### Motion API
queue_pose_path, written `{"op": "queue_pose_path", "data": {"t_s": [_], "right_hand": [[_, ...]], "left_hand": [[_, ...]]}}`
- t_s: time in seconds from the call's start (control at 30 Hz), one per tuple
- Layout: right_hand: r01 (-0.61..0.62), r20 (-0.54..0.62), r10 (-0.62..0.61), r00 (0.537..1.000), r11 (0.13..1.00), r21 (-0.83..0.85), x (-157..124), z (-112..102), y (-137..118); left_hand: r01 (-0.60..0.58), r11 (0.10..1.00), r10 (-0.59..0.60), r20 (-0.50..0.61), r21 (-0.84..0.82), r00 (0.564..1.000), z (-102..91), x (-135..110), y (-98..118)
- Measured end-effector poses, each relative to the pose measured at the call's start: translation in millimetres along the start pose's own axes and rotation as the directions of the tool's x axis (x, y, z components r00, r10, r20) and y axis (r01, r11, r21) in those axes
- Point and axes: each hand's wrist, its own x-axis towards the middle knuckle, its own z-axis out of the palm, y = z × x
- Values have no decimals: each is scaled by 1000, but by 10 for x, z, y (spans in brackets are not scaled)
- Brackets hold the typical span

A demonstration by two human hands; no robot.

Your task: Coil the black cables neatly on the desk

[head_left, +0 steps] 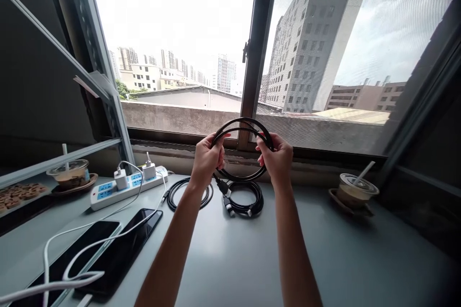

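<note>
Both hands hold up a looped black cable (240,121) in front of the window, above the table. My left hand (209,157) is closed round the left side of the loops, and my right hand (277,153) pinches the right side. A black plug (222,186) on a cable end dangles below my left hand. Under the held loops, a second coiled black cable (256,201) with silver-tipped connectors lies on the table. Left of that, partly behind my left forearm, rests a thinner coiled black cable (174,188).
A white power strip (131,187) with white chargers stands at the left. Two dark phones (122,254) with white charging cords (46,249) lie at front left. Drink cups sit on coasters at the right (356,189) and left (70,175). A metal frame (104,57) rises at left.
</note>
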Motion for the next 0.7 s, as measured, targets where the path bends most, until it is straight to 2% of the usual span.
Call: {"op": "queue_pose_path", "data": {"t_s": [0.07,0.17,0.37,0.47,0.57,0.7], "right_hand": [[82,-66,-87,994,993,-82,-20,-15,-39],[144,-71,-157,985,977,-156,-37,-40,-64],[225,95,-205,974,919,-322,-46,-42,-16],[193,164,-137,977,896,-400,-69,-51,-46],[152,229,-75,971,929,-337,-101,-85,-133],[125,289,-60,955,969,-212,-147,-132,-258]], "left_hand": [[-10,996,8,19,88,1000,-17,-21,50],[-69,978,65,26,198,998,-41,-55,113],[-253,902,267,8,351,964,-60,-95,180],[-302,865,333,-9,402,943,-74,-86,194],[-334,852,388,-60,403,920,-97,-74,198],[-376,859,431,-94,348,897,-93,-79,176]]}}
